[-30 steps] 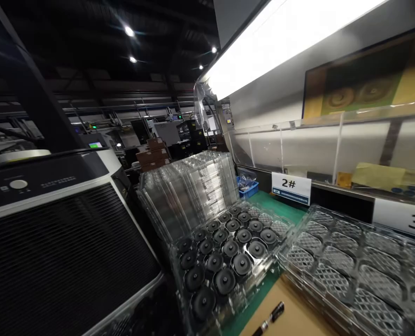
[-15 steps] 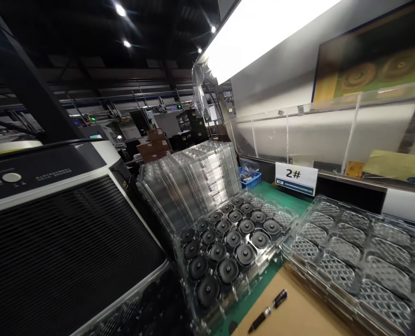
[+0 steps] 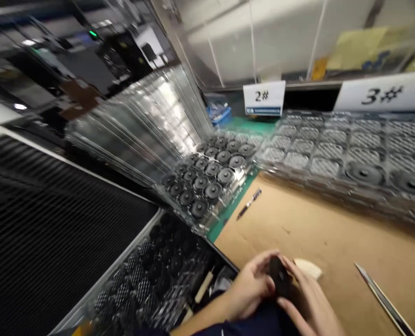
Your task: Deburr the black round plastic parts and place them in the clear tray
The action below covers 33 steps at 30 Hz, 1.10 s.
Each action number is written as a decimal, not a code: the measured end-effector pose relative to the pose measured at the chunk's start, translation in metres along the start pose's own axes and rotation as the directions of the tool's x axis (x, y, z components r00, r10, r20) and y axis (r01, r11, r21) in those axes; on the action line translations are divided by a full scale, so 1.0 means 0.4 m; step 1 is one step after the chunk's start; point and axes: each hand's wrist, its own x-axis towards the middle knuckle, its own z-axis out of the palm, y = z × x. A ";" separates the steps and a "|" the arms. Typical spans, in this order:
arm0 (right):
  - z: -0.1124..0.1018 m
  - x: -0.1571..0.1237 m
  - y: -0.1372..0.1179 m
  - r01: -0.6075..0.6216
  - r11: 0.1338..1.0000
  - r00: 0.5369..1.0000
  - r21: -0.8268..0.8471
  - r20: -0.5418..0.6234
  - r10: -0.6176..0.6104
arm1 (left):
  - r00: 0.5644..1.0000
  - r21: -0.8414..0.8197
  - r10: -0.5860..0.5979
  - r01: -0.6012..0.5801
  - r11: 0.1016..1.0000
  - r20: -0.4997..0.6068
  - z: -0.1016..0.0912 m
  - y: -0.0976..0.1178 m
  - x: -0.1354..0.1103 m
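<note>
Low in the head view, a black round part [image 3: 280,276] with a small raised centre is held up on edge between both hands. My left hand [image 3: 251,284] has its fingers closed on one side of it. My right hand [image 3: 310,298] grips it from the other side, fingers along its rim. Just beyond the right hand, a pale flat piece [image 3: 308,268] lies on the brown board [image 3: 298,224]. Similar black round parts [image 3: 213,190] fill much of a clear plastic tray [image 3: 207,224] to the left.
A black pen [image 3: 249,204] lies near the board's left edge, a thin metal tool [image 3: 382,296] at the right. Behind stands a clear tray [image 3: 291,161] with two black parts in front. Upright clear trays [image 3: 134,126] lean at left, above another tray of black parts [image 3: 141,275].
The view has swung down and to the right. Both hands now show, holding the black round part; the pale piece, metal tool and more of the board have come into sight.
</note>
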 end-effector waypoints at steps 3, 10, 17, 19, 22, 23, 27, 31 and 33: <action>-0.017 -0.013 -0.015 -0.081 0.996 0.997 -0.043 -0.021 0.080 | 0.997 -0.008 -0.006 0.006 1.000 -0.076 0.000 0.008 -0.017; -0.076 0.005 0.024 -0.363 0.862 0.931 -0.355 -0.162 0.326 | 0.991 -0.045 0.060 -0.066 0.997 -0.117 -0.019 0.059 0.016; -0.028 0.006 0.047 -0.262 0.942 0.965 -0.210 -0.078 0.251 | 0.985 -0.042 0.074 -0.082 0.996 -0.156 -0.034 0.057 0.040; -0.022 0.014 0.040 -0.238 0.956 0.971 -0.173 -0.011 0.239 | 0.986 -0.039 0.074 -0.081 0.996 -0.152 -0.036 0.054 0.053; -0.031 0.047 0.027 -0.246 0.963 0.967 -0.111 0.039 0.252 | 0.984 -0.036 0.068 -0.075 0.997 -0.167 -0.042 0.043 0.072; -0.037 0.065 0.021 -0.255 0.963 0.964 -0.091 0.049 0.260 | 0.983 -0.038 0.064 -0.071 0.997 -0.173 -0.044 0.039 0.077; -0.041 0.144 -0.004 -0.316 0.948 0.949 0.042 0.010 0.316 | 0.981 -0.053 0.060 -0.071 0.996 -0.183 -0.050 0.024 0.087; -0.002 0.181 -0.033 -0.334 0.937 0.941 0.101 -0.025 0.338 | 0.976 -0.059 0.066 -0.080 0.995 -0.209 -0.059 0.016 0.085; 0.014 0.180 -0.041 -0.328 0.940 0.945 0.098 0.045 0.325 | 0.974 -0.062 0.061 -0.076 0.995 -0.216 -0.064 0.014 0.084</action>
